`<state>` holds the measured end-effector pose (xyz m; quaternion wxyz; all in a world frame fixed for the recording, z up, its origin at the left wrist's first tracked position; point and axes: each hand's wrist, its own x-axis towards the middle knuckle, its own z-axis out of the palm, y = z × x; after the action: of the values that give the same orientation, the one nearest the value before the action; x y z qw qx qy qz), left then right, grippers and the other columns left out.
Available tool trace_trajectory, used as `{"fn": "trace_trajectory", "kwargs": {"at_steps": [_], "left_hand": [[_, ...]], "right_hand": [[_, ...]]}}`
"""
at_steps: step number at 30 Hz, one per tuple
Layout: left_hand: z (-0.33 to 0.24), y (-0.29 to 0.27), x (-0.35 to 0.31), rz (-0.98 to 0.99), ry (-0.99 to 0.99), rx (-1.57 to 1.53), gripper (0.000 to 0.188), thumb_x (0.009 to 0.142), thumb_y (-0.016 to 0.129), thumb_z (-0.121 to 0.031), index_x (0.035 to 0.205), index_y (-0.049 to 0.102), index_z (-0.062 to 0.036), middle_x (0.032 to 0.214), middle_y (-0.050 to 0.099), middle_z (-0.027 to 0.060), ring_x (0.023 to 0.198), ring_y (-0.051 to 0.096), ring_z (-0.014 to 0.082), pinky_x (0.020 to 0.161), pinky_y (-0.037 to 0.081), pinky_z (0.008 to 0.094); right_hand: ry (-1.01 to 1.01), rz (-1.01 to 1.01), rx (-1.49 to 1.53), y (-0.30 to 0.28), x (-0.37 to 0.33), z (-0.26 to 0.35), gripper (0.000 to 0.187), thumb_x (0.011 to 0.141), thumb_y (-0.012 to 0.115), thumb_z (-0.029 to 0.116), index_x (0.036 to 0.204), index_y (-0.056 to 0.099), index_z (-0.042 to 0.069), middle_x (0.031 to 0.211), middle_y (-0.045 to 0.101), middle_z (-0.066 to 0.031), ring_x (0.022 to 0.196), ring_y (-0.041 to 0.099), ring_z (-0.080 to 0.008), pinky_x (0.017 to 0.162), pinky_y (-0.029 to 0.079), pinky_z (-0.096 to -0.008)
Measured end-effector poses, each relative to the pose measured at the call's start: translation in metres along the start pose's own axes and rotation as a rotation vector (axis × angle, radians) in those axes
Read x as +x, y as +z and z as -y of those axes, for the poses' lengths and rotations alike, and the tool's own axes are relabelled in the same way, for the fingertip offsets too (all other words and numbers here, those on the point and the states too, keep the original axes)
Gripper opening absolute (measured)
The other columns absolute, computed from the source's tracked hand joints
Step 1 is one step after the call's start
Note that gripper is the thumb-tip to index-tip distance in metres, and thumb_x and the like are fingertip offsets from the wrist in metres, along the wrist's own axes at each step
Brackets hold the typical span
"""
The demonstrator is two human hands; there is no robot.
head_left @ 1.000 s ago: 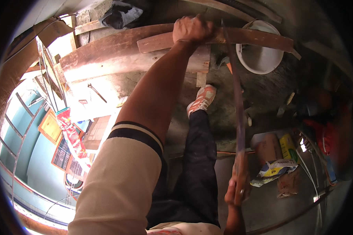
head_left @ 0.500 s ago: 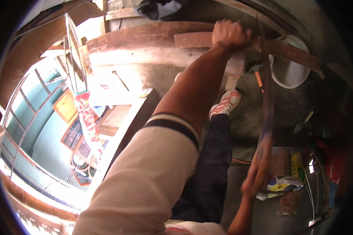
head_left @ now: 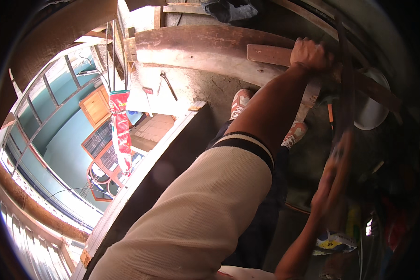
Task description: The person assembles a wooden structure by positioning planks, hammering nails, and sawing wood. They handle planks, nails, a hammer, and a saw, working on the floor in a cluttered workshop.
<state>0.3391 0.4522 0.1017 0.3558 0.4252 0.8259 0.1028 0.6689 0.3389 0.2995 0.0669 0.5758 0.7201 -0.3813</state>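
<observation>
My left hand [head_left: 310,55] is closed over a reddish-brown wooden board [head_left: 268,54], which lies across a larger plank [head_left: 186,44] and a block. To the right, my right hand [head_left: 333,175], smeared by motion, grips the near end of a long, narrow saw [head_left: 346,88]. The blurred blade runs away from me and crosses the board just right of my left hand. Its handle is mostly hidden by my fingers. Whether the teeth are in the wood, I cannot tell.
A white basin [head_left: 373,109] stands under the board's right end, beside an orange-handled hammer [head_left: 330,114]. My shoes [head_left: 241,103] are near the plank. Another hammer [head_left: 169,85] lies on the bright ground at left. A dark ledge [head_left: 168,154] runs along my left.
My right hand has pushed the saw forward, closer to the board. My left hand keeps its hold. The whole view has swung left, so things sit further right in the picture.
</observation>
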Motion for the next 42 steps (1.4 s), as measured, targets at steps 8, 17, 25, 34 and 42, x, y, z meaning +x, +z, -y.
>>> {"fn": "trace_trajectory", "kwargs": {"at_steps": [8, 17, 25, 34, 42], "left_hand": [[-0.004, -0.002, 0.001, -0.018, 0.014, -0.001, 0.058, 0.102, 0.049, -0.055, 0.123, 0.075, -0.0072, 0.118, 0.075, 0.0199, 0.123, 0.066, 0.0329, 0.112, 0.041, 0.0460], [-0.001, 0.004, 0.000, -0.050, -0.004, 0.208, 0.065, 0.102, 0.047, -0.064, 0.119, 0.077, -0.0090, 0.110, 0.076, 0.0201, 0.116, 0.069, 0.0319, 0.108, 0.044, 0.0464], [-0.007, -0.010, 0.001, -0.001, -0.023, 0.120, 0.055, 0.098, 0.054, -0.058, 0.123, 0.078, -0.0144, 0.115, 0.076, 0.0250, 0.119, 0.070, 0.0411, 0.109, 0.049, 0.0492], [-0.013, -0.012, -0.001, -0.058, -0.032, 0.053, 0.057, 0.096, 0.053, -0.058, 0.125, 0.078, -0.0164, 0.114, 0.076, 0.0271, 0.118, 0.071, 0.0412, 0.106, 0.052, 0.0498], [-0.009, -0.011, -0.006, -0.095, 0.001, 0.069, 0.050, 0.096, 0.056, -0.054, 0.126, 0.078, -0.0213, 0.109, 0.078, 0.0241, 0.106, 0.075, 0.0435, 0.100, 0.056, 0.0507]], "right_hand": [[-0.147, 0.011, -0.011, -0.036, -0.062, -0.002, 0.041, 0.108, 0.063, 0.023, 0.145, 0.062, 0.004, 0.134, 0.068, -0.0222, 0.118, 0.068, -0.0416, 0.102, 0.054, -0.0485], [0.126, -0.044, 0.044, 0.011, 0.077, 0.050, 0.043, 0.107, 0.065, 0.028, 0.143, 0.063, 0.003, 0.128, 0.070, -0.0223, 0.114, 0.069, -0.0433, 0.101, 0.053, -0.0490], [-0.046, 0.023, -0.036, -0.024, -0.100, 0.016, 0.051, 0.112, 0.057, 0.031, 0.152, 0.056, 0.000, 0.152, 0.058, -0.0254, 0.137, 0.061, -0.0409, 0.115, 0.047, -0.0502], [-0.100, -0.124, 0.141, -0.023, -0.049, 0.046, 0.035, 0.107, 0.064, 0.016, 0.134, 0.064, -0.007, 0.134, 0.069, -0.0251, 0.128, 0.067, -0.0383, 0.103, 0.055, -0.0458], [0.034, -0.059, 0.116, 0.021, 0.025, 0.020, 0.030, 0.106, 0.069, 0.024, 0.122, 0.069, -0.001, 0.106, 0.074, -0.0183, 0.096, 0.073, -0.0350, 0.081, 0.057, -0.0451]]}}
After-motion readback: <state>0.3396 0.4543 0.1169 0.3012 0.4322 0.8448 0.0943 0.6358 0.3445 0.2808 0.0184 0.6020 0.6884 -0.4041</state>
